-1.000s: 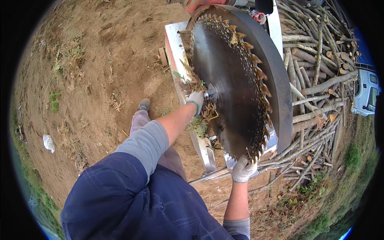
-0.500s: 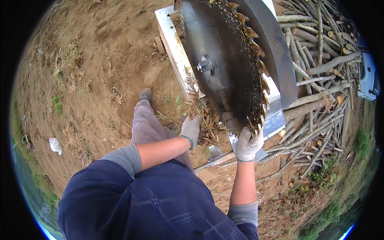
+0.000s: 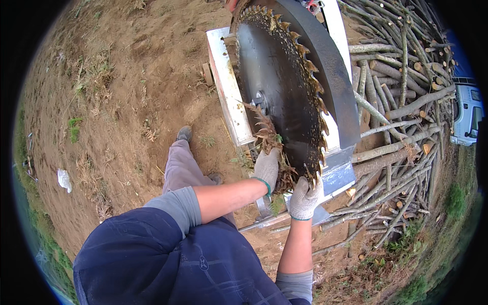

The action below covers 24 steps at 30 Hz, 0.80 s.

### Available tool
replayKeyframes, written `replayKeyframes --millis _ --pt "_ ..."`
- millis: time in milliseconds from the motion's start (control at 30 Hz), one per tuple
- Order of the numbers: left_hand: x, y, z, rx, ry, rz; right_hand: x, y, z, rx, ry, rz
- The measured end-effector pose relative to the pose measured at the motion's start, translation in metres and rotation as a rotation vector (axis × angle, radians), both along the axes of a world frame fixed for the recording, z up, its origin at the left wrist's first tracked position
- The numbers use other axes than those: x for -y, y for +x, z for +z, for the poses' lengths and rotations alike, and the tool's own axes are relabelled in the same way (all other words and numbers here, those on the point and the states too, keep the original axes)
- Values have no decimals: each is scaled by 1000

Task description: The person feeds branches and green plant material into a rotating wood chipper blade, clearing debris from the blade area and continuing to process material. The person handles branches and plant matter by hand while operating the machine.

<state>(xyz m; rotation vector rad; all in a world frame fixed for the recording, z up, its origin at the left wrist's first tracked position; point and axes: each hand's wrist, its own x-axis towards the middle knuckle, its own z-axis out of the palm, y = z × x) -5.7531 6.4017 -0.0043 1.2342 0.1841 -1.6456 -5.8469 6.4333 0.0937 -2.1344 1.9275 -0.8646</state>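
A large dark circular saw blade point(image 3: 277, 76) with gold-brown, dirt-caked teeth stands on edge in front of me, a hub bolt at its centre. My right hand point(image 3: 305, 199), in a white knit glove, grips the blade's toothed rim at its near end. Dry brown fern fronds point(image 3: 266, 129) are bunched in my gloved left hand point(image 3: 266, 168), closed around them just left of the blade. The bunch lies against the blade's face, and some fronds hang down between my two hands. My left fingertips are partly hidden by the fern.
A curved dark metal guard point(image 3: 338, 81) runs along the blade's right side. Left of the blade is a white metal frame point(image 3: 229, 96). Cut branches point(image 3: 401, 109) are piled at right, with a light-blue truck point(image 3: 466, 114) beyond. White litter point(image 3: 64, 180) lies on bare soil at left.
My left hand has come up from the fern beside the machine to the blade's face, carrying a bunch of fronds. My right hand still holds the rim; the view has shifted slightly.
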Motion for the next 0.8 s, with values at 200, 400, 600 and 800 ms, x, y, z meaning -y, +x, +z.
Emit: replayKeyframes --millis 200,400,600,800 --pt "32 73 125 298 -528 39 3 11 18 187 179 -7" --pt "151 143 100 680 -528 244 2 15 22 -31 85 -35" --pt "279 216 -3 829 -172 141 -6 18 18 -31 -27 -94" --pt "305 204 -163 1819 -351 -1408 -5 34 34 -10 19 -237"
